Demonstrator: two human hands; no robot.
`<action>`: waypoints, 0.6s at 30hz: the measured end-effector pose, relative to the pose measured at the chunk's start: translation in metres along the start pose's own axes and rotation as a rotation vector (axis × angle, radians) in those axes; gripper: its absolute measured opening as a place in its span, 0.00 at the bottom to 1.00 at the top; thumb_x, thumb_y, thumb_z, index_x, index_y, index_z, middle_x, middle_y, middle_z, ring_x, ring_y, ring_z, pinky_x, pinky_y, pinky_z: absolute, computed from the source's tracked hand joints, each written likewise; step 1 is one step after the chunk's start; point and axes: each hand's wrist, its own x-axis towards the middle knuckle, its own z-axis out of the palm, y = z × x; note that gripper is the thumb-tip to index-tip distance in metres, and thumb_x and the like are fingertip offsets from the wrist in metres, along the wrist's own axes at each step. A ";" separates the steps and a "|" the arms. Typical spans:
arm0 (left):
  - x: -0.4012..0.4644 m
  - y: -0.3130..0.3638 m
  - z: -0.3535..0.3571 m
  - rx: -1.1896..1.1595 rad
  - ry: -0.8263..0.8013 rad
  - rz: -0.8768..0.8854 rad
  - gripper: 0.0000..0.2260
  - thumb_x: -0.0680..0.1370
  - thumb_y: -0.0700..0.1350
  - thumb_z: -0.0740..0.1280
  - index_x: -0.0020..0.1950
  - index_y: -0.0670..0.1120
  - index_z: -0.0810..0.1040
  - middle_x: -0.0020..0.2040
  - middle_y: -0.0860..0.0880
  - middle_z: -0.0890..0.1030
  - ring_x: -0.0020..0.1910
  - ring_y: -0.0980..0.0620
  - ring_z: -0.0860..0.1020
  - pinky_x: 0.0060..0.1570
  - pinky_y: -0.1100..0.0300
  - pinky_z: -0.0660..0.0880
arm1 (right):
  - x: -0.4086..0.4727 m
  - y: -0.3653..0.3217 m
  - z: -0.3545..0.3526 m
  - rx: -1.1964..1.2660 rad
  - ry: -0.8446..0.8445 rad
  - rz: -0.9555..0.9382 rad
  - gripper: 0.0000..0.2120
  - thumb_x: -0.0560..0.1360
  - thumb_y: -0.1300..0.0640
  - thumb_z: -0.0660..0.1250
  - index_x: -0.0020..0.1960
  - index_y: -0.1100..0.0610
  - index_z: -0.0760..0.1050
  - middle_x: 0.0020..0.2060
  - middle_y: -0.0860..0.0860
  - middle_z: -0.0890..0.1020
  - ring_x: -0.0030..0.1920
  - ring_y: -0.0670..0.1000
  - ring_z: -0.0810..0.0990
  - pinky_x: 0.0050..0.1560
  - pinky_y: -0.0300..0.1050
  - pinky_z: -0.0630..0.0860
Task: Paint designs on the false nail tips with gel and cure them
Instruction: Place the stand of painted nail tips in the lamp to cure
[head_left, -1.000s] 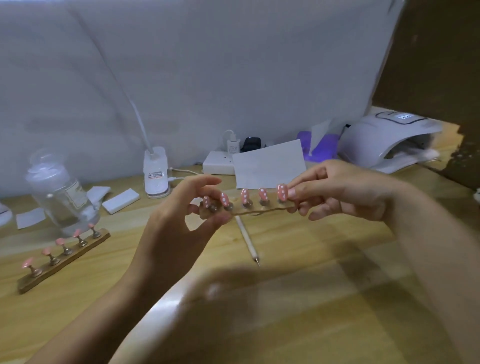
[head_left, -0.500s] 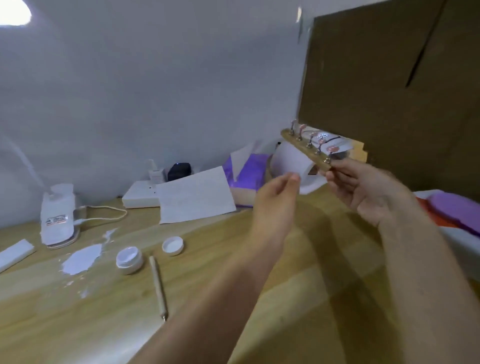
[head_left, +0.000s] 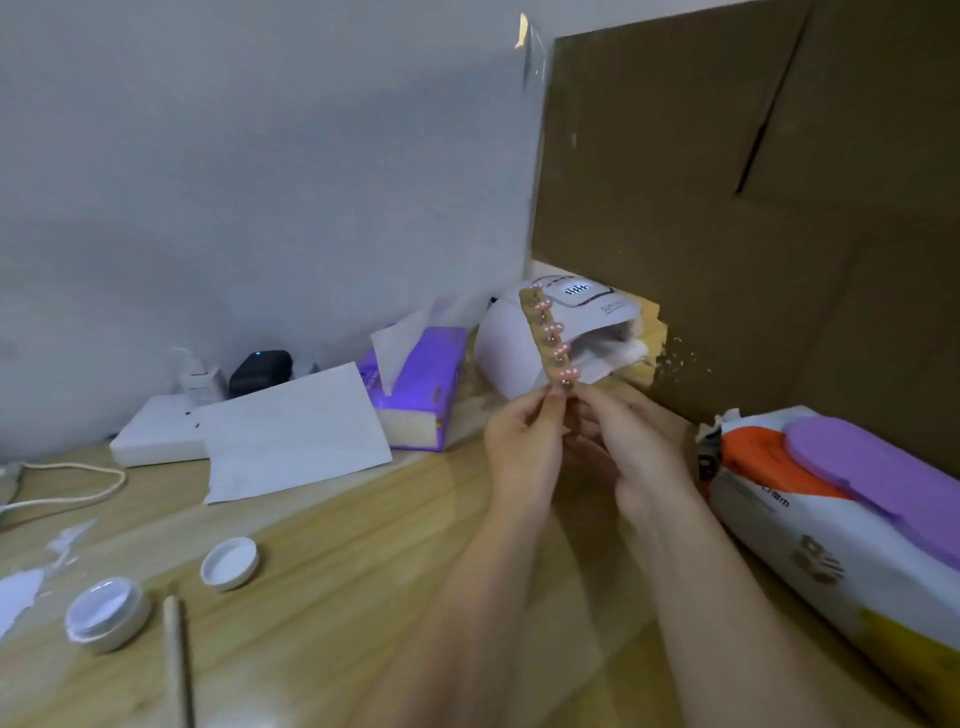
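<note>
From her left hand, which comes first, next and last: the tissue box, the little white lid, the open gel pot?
From the left hand:
1. Tissue box, just to its left, toward the wall.
2. White lid, farther left, nearer the person.
3. Gel pot, farthest, near the left edge.

A single view — a wide-angle camera worn on the person's head — looks forward and down across the wooden desk (head_left: 322, 597). It faces the pale backdrop (head_left: 260, 182) and the brown cardboard panel (head_left: 727, 234) at the rear right, with straight edges bowed by the lens. The forearms enter from the bottom edge, and the left hand (head_left: 524, 447) and right hand (head_left: 631, 452) sit close, right of centre. The curing lamp (head_left: 506, 358) lies just beyond them, far from the lens — no second view shares the scene.
</note>
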 end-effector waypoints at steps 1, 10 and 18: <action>0.001 0.000 -0.003 -0.011 -0.012 0.005 0.15 0.78 0.37 0.61 0.34 0.45 0.79 0.26 0.52 0.79 0.26 0.57 0.76 0.29 0.64 0.74 | 0.004 0.002 0.002 -0.022 0.023 -0.014 0.08 0.72 0.60 0.68 0.34 0.57 0.79 0.29 0.50 0.82 0.28 0.43 0.80 0.26 0.34 0.74; 0.019 0.007 -0.027 0.015 0.018 0.022 0.12 0.78 0.40 0.62 0.37 0.49 0.79 0.31 0.54 0.80 0.30 0.62 0.78 0.31 0.68 0.76 | 0.078 0.007 0.008 -0.795 0.255 -0.305 0.13 0.77 0.58 0.62 0.58 0.61 0.76 0.56 0.58 0.80 0.57 0.58 0.76 0.50 0.44 0.69; 0.026 0.007 -0.025 0.113 -0.051 0.105 0.13 0.79 0.38 0.61 0.39 0.49 0.80 0.30 0.54 0.78 0.28 0.64 0.77 0.27 0.72 0.72 | 0.104 0.003 0.023 -1.163 0.283 -0.309 0.08 0.73 0.68 0.60 0.49 0.69 0.75 0.49 0.65 0.80 0.51 0.63 0.78 0.47 0.49 0.73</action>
